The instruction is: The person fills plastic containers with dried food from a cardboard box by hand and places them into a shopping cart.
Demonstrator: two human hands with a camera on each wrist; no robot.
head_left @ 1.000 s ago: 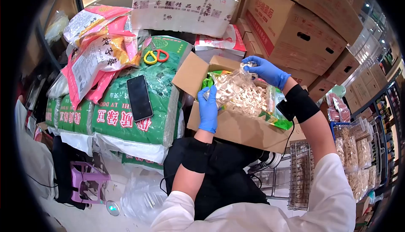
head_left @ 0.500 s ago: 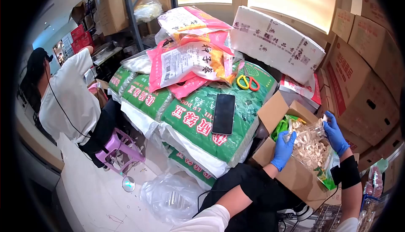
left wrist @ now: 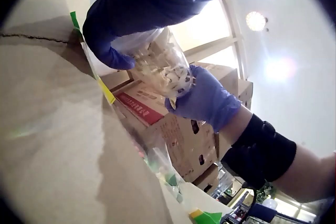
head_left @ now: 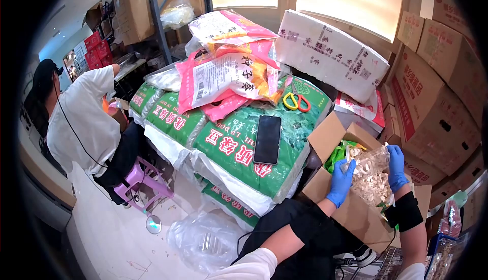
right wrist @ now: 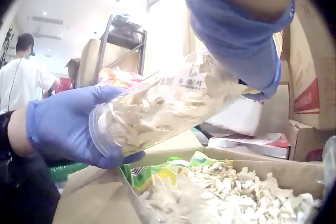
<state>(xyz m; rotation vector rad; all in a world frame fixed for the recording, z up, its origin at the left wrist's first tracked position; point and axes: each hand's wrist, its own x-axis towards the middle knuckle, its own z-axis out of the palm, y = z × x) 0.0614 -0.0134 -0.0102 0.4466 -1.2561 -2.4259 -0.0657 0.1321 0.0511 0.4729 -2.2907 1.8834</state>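
Both blue-gloved hands hold a clear plastic jar (right wrist: 163, 106) of pale dried slices, lying nearly sideways over an open carton (head_left: 351, 219). In the right wrist view the left hand (right wrist: 76, 124) grips the jar's rimmed end, its thumb above and fingers beneath. The right hand (right wrist: 241, 40) is wrapped round the other end; its fingertips are partly hidden. Below the jar, loose pale slices (right wrist: 252, 192) fill a green-edged bag inside the carton. The left wrist view shows the jar (left wrist: 165, 66) between the left hand (left wrist: 152, 8) and the right hand (left wrist: 205, 98).
Left of the carton, green sacks (head_left: 239, 148) carry a phone (head_left: 267, 140), scissors (head_left: 296, 102) and pink bags (head_left: 223, 79). A white foam box (head_left: 333, 53) stands behind, with stacked cartons (head_left: 432, 102) at right. Another person (head_left: 84, 122) sits at far left near a purple stool (head_left: 145, 181).
The head view has swung left since a second ago, bringing the seated person into sight. Both hands still hold the jar; the right hand has shifted slightly around its end.
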